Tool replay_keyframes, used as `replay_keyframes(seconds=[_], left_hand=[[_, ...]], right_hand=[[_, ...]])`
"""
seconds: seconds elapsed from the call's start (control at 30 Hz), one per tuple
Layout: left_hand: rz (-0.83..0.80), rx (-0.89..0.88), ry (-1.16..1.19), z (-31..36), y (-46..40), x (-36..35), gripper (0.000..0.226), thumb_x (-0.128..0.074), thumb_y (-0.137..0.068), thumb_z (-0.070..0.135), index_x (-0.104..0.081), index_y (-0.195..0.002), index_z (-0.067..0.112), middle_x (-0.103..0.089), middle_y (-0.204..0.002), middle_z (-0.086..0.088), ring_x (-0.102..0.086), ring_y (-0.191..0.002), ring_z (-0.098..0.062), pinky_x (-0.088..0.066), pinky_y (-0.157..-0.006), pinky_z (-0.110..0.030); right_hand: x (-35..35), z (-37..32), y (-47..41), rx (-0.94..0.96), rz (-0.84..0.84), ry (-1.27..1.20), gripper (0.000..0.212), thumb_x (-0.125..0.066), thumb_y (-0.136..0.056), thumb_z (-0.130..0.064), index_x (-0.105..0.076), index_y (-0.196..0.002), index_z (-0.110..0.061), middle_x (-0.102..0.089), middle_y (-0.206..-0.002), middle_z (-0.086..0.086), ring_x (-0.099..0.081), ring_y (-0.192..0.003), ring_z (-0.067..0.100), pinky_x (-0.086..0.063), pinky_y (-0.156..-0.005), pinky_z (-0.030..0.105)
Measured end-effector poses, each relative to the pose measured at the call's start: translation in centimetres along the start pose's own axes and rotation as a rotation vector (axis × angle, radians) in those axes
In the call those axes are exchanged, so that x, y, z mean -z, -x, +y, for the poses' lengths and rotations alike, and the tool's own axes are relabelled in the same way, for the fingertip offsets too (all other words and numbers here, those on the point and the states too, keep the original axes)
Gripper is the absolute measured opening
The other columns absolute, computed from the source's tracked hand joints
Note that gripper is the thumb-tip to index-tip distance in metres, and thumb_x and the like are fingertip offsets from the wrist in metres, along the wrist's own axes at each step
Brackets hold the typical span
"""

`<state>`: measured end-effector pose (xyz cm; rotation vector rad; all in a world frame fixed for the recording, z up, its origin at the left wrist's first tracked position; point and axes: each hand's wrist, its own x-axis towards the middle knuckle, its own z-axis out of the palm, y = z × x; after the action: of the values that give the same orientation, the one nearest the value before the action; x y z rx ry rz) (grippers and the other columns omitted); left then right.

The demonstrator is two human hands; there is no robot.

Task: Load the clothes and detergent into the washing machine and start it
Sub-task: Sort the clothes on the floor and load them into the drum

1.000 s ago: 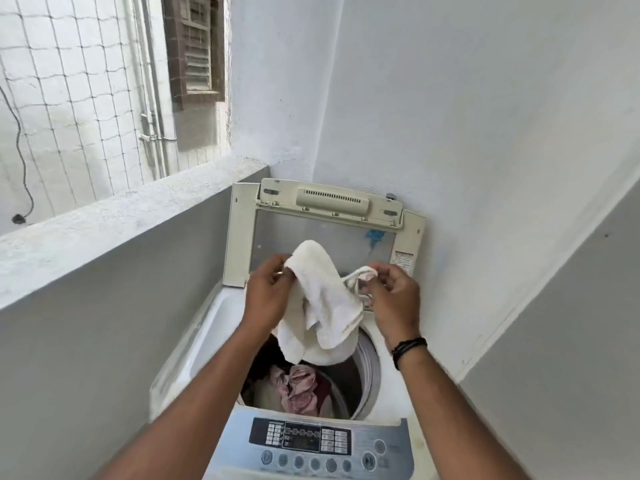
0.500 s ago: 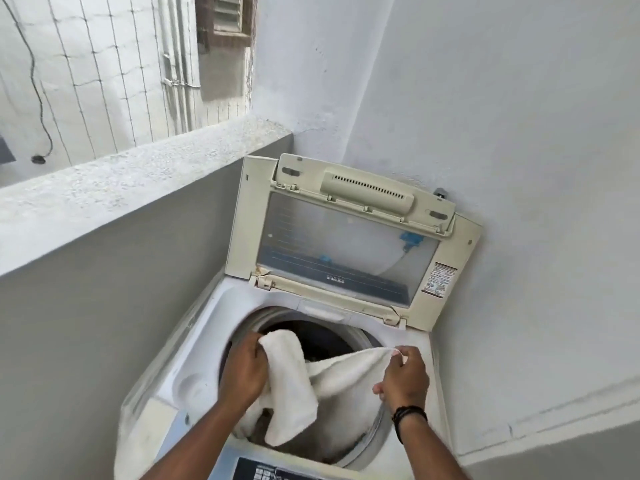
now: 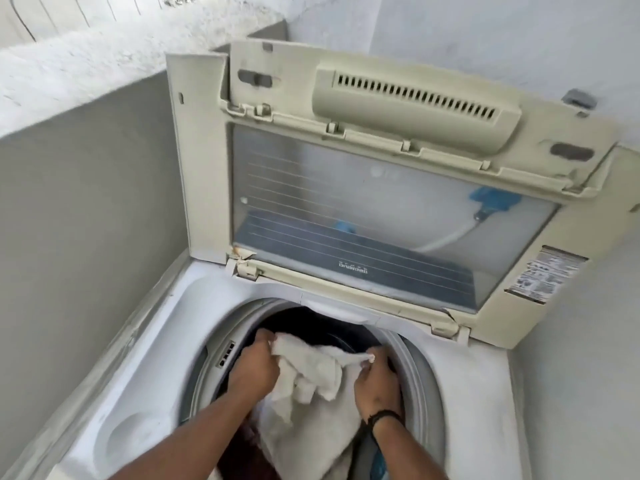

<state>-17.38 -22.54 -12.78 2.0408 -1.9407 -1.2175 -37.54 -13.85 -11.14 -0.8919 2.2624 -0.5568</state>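
Since the moment before, both our hands have gone lower with the white towel [image 3: 311, 386], from the rim of the drum opening [image 3: 420, 362] down into it, and our view has closed in on the washing machine [image 3: 156, 358].

We take the drum opening as our landmark. Around it spreads the machine's white top deck, with a grey wall [image 3: 79, 220] close on the left of it and a pale wall [image 3: 571, 393] on the right. Behind the opening the cream lid [image 3: 381, 174] stands folded up and open, its clear window facing us; a blue fitting with a pale hose [image 3: 485, 206] shows through that window (blurred, so we cannot name it more closely). A label [image 3: 543, 273] sits on the lid's right edge.

Inside the opening the towel hangs bunched between our hands and trails toward its near side, over something dark red [image 3: 249, 445] that we cannot make out. Our left hand [image 3: 256, 365] grips the towel's upper left part, fingers curled round the cloth. Our right hand [image 3: 377, 382] pinches a corner of it near the opening's right side, and a black band [image 3: 384, 417] circles that wrist.
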Motion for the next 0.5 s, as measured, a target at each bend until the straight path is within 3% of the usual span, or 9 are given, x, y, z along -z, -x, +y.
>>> replay_keyframes(seconds=[0.1, 0.2, 0.27, 0.37, 0.43, 0.5], left_hand=[[0.026, 0.048, 0.111, -0.8, -2.7, -2.6, 0.060, -0.063, -0.088, 0.016, -0.038, -0.143, 0.023, -0.064, -0.124, -0.013, -0.062, -0.112, -0.033, -0.051, -0.091, -0.036], [-0.096, 0.042, -0.040, -2.3, -4.0, -5.5, 0.081, -0.066, -0.086, 0.020, -0.021, -0.152, 0.034, -0.044, -0.138, -0.014, -0.052, -0.124, -0.037, -0.048, -0.098, -0.042], [-0.161, 0.005, -0.156, -3.7, -4.5, -7.5, 0.076, -0.064, -0.086, 0.022, -0.022, -0.147, 0.044, -0.040, -0.139, -0.012, -0.053, -0.121, -0.035, -0.048, -0.100, -0.045], [-0.179, 0.002, -0.182, -5.3, -4.9, -9.7, 0.051, -0.062, -0.088, 0.018, -0.040, -0.131, 0.035, -0.044, -0.127, -0.007, -0.055, -0.108, -0.026, -0.047, -0.087, -0.035], [-0.115, 0.045, -0.108, -6.4, -5.4, -10.9, 0.033, -0.066, -0.085, 0.018, -0.048, -0.110, 0.030, -0.051, -0.115, -0.004, -0.056, -0.098, -0.023, -0.046, -0.078, -0.032], [-0.133, 0.081, 0.028, -7.6, -6.1, -11.8, 0.031, -0.071, -0.084, 0.019, -0.052, -0.106, 0.029, -0.061, -0.110, -0.009, -0.061, -0.095, -0.026, -0.050, -0.078, -0.033]], right_hand=[[-2.7, 1.4, -2.6, 0.030, -0.120, 0.012, 0.066, -0.046, -0.096, -0.011, -0.021, -0.153, -0.031, -0.057, -0.138, 0.006, -0.060, -0.116, 0.028, -0.048, -0.095, 0.034], [-5.6, 3.5, -4.4, 0.032, -0.169, 0.068, 0.091, -0.051, -0.091, -0.009, 0.006, -0.154, -0.043, -0.034, -0.157, 0.000, -0.048, -0.131, 0.024, -0.042, -0.104, 0.032], [-7.3, 4.6, -4.9, -0.007, -0.208, 0.203, 0.087, -0.054, -0.091, -0.014, 0.002, -0.155, -0.036, -0.037, -0.151, 0.011, -0.050, -0.127, 0.028, -0.044, -0.099, 0.032], [-9.6, 5.7, -5.5, -0.142, -0.321, 0.372, 0.071, -0.055, -0.090, -0.018, -0.017, -0.150, -0.026, -0.034, -0.144, 0.019, -0.049, -0.124, 0.034, -0.046, -0.097, 0.038], [-11.3, 6.8, -6.1, -0.221, -0.460, 0.408, 0.076, -0.054, -0.091, -0.020, -0.013, -0.153, -0.025, -0.028, -0.150, 0.021, -0.043, -0.131, 0.036, -0.043, -0.105, 0.039], [-12.7, 7.7, -6.7, -0.205, -0.658, 0.433, 0.079, -0.057, -0.093, -0.022, -0.012, -0.157, -0.026, -0.030, -0.154, 0.018, -0.040, -0.137, 0.033, -0.038, -0.111, 0.034]])
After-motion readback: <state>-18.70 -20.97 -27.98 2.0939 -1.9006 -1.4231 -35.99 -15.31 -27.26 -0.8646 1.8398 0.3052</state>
